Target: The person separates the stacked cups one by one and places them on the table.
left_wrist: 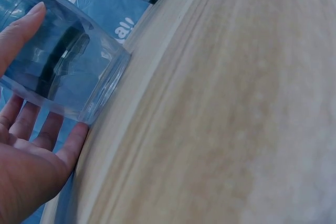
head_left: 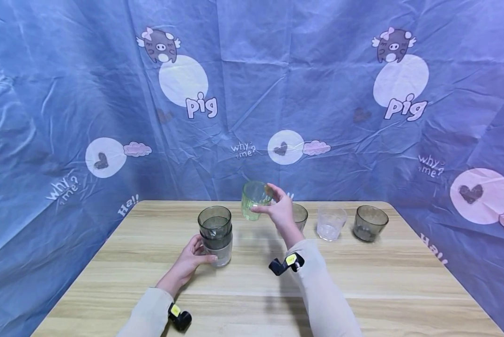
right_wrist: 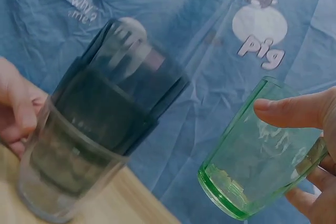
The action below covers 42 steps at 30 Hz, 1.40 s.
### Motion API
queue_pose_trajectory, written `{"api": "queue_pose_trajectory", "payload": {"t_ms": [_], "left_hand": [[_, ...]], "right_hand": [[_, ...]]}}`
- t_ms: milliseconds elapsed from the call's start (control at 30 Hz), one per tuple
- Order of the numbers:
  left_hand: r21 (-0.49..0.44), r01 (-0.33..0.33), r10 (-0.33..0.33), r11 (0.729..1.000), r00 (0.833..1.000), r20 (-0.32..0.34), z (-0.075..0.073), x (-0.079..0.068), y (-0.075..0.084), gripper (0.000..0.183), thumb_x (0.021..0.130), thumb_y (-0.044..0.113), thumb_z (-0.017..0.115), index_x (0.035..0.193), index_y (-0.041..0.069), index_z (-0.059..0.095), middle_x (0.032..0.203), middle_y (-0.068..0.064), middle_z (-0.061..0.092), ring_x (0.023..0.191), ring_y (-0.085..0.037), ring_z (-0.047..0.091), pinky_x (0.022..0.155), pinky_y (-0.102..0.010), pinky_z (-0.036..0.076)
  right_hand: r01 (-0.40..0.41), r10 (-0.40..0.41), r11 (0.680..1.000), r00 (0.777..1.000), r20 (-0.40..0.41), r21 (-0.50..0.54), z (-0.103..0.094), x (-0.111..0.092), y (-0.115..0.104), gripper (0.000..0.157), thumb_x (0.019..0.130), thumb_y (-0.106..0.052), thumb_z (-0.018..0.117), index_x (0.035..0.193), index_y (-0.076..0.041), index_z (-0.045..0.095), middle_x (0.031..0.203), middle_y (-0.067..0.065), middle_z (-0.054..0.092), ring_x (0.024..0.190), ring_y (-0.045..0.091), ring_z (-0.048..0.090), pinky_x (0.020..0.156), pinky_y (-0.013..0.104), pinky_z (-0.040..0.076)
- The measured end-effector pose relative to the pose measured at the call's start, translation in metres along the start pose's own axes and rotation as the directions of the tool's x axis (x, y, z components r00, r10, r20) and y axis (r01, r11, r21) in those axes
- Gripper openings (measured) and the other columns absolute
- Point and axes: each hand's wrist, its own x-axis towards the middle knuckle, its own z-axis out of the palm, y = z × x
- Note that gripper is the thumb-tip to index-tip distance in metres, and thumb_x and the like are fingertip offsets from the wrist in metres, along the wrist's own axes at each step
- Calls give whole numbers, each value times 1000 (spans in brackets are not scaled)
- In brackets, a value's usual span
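My right hand point(head_left: 279, 211) has a green cup point(head_left: 248, 202) pinched by its side wall, the thumb on the near face and the fingers on the opposite one, so the hand stands parted only by the cup's own width. The cup hangs above the far part of the table point(head_left: 243, 304), rim uppermost, to the right of a stack and apart from it. My left hand point(head_left: 186, 260) is curled about the lowest member of that stack, a clear cup point(head_left: 221, 256), with the thumb across its front and the fingers round the other side; what look to be two grey cups point(head_left: 215, 228) sit nested in it, and the base appears to rest on the wood. Further right stand a grey cup partly hidden by my right wrist, a second clear cup point(head_left: 331, 224) and another grey cup point(head_left: 370, 225). I judge the green cup light, stiff and smooth, liable to slip if squeezed unevenly and to chip or crack if knocked; whether it is glass or plastic I cannot tell. It is best taken by opposite walls, below the rim, leaving the base free. The stack, probably heavier and more easily toppled, is best steadied low, at the clear cup.
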Motion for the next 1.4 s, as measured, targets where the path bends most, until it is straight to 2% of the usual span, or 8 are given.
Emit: {"api": "queue_pose_trajectory", "payload": {"t_ms": [200,700,967,1133,1400], "left_hand": [[-4,-2,2,1000,1000,2,0,-1,0,76,71,-9,78,138,-3,42,142,-23,48,131,-39,44,107,-49,41],[7,-4,4,1000,1000,4,-1,-1,1,77,70,-9,79,138,-3,42,141,-24,48,130,-41,44,106,-50,42],[5,0,0,1000,1000,1,-1,-1,0,80,70,-9,79,140,-3,41,143,-26,45,132,-42,42,107,-51,40],[5,-4,4,1000,1000,-1,-1,0,-1,80,70,-9,79,140,-3,41,142,-25,47,130,-40,44,106,-49,42],[3,-4,4,1000,1000,-3,0,0,0,80,70,-9,79,140,-3,41,142,-25,47,130,-40,45,107,-49,41]], "right_hand": [[-2,1,999,1000,-14,-52,2,-2,19,95,57,14,86,142,1,49,140,20,54,133,33,46,112,44,37],[-29,31,977,999,8,-212,7,-9,49,94,55,3,92,140,-2,52,135,19,58,125,34,53,101,44,47],[-46,45,983,999,-13,-178,11,-12,64,97,53,6,91,140,1,50,134,22,57,126,36,51,107,47,42],[-49,44,980,998,-33,-194,11,-12,73,95,53,7,90,139,4,49,134,23,56,126,38,50,109,49,37],[-67,60,981,997,-39,-184,10,-13,77,96,54,6,90,141,3,48,136,23,54,128,38,48,109,49,38]]}}
